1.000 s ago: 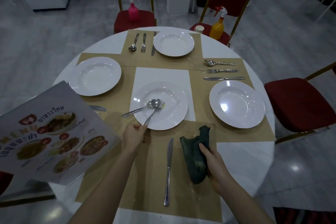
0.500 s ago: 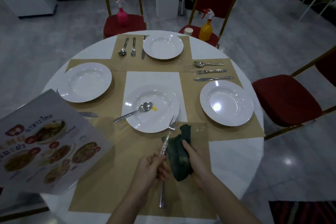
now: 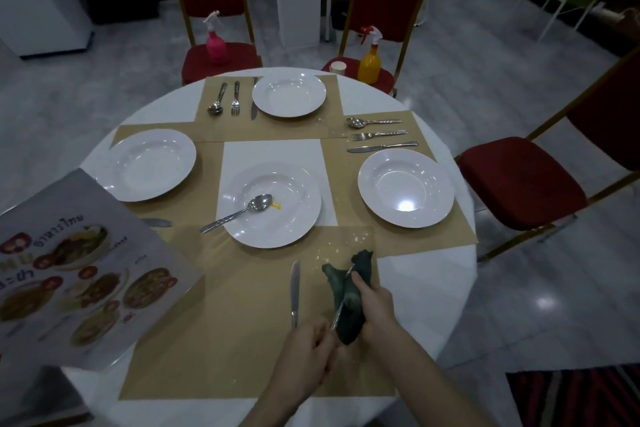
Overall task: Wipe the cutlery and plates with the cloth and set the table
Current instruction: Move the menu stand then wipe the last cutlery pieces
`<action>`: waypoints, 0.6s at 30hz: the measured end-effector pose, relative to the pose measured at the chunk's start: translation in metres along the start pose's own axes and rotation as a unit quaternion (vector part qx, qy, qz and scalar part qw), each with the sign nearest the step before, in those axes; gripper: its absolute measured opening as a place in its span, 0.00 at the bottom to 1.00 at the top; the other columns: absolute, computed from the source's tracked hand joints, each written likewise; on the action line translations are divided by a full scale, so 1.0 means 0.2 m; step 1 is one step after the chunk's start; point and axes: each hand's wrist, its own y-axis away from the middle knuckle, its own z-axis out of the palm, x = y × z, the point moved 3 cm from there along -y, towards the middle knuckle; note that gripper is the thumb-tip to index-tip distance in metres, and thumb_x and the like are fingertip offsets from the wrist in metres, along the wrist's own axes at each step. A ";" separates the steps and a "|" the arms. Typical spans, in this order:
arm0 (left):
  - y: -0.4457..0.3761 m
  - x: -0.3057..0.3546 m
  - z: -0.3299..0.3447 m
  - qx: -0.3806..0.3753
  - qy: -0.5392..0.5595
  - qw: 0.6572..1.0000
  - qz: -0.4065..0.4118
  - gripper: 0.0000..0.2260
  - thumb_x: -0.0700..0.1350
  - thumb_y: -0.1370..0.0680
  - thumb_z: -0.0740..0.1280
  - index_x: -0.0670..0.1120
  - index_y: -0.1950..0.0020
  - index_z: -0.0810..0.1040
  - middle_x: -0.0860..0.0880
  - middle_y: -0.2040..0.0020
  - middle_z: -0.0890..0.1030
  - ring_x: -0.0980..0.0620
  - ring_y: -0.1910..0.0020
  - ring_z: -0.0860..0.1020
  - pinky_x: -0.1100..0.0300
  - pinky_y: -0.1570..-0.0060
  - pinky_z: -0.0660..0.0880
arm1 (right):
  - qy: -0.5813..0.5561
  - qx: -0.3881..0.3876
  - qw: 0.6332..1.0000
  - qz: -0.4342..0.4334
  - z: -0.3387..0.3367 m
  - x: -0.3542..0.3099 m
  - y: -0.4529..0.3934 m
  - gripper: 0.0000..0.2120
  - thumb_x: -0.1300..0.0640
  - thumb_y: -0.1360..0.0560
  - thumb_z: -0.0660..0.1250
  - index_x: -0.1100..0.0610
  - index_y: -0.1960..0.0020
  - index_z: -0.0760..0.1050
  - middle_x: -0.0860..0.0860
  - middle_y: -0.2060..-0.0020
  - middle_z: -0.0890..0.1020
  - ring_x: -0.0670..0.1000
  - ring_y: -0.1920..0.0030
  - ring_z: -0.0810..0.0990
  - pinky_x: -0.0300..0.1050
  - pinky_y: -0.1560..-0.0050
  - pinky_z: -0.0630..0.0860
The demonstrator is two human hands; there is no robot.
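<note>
Hands work at the table's near edge: left hand [image 3: 308, 350] pinches a fork [image 3: 341, 305] by its handle, tines pointing away, while right hand [image 3: 375, 305] grips the cloth [image 3: 349, 302] wrapped around it; 1 knife [image 3: 294, 291] lies alongside, spoon [image 3: 239, 212] beyond on a plate [image 3: 298, 218].

A dark green cloth [image 3: 349, 302] is wrapped around a silver fork [image 3: 337, 317], angled over the near placemat. A knife [image 3: 294, 291] lies just left; a spoon [image 3: 239, 213] rests in the central white plate [image 3: 298, 218], beside a yellow smear.
</note>
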 end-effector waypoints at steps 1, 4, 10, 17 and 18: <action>0.00 0.00 0.00 -0.004 -0.008 1.000 0.003 0.15 0.39 0.21 0.60 0.49 0.69 0.67 0.53 0.77 0.71 0.55 0.77 0.67 0.64 0.75 0.63 | -0.009 0.008 1.000 0.006 -0.02 -0.02 -0.01 0.18 0.55 0.24 0.70 0.68 0.41 0.77 0.62 0.53 0.83 0.61 0.52 0.82 0.53 0.51 0.80; 0.01 0.03 0.00 -0.001 -0.014 1.000 0.012 0.16 0.39 0.21 0.60 0.49 0.68 0.64 0.54 0.76 0.68 0.57 0.77 0.65 0.64 0.75 0.62 | -0.015 -0.020 1.000 0.018 -0.05 -0.06 -0.03 0.20 0.53 0.25 0.70 0.67 0.40 0.76 0.61 0.54 0.83 0.59 0.53 0.81 0.50 0.56 0.79; -0.02 0.10 0.01 0.008 0.049 0.999 -0.012 0.14 0.38 0.21 0.58 0.47 0.67 0.68 0.55 0.76 0.67 0.57 0.76 0.64 0.66 0.76 0.59 | -0.024 -0.079 0.996 0.014 0.02 -0.06 0.00 0.20 0.51 0.25 0.71 0.64 0.40 0.77 0.61 0.50 0.84 0.60 0.49 0.82 0.54 0.42 0.77; 0.02 0.15 0.00 0.009 0.075 0.997 -0.020 0.13 0.38 0.20 0.58 0.44 0.64 0.71 0.53 0.77 0.69 0.58 0.80 0.65 0.68 0.81 0.59 | 0.001 0.007 0.996 -0.092 0.00 -0.13 -0.02 0.15 0.52 0.23 0.68 0.62 0.43 0.78 0.58 0.51 0.84 0.55 0.52 0.82 0.49 0.46 0.77; 0.01 0.16 -0.02 0.019 0.073 0.997 -0.017 0.12 0.38 0.19 0.58 0.42 0.62 0.73 0.51 0.76 0.69 0.56 0.80 0.65 0.68 0.82 0.59 | -0.006 -0.015 0.997 -0.072 0.02 -0.10 -0.01 0.14 0.51 0.24 0.69 0.60 0.44 0.78 0.57 0.51 0.84 0.56 0.51 0.82 0.51 0.44 0.78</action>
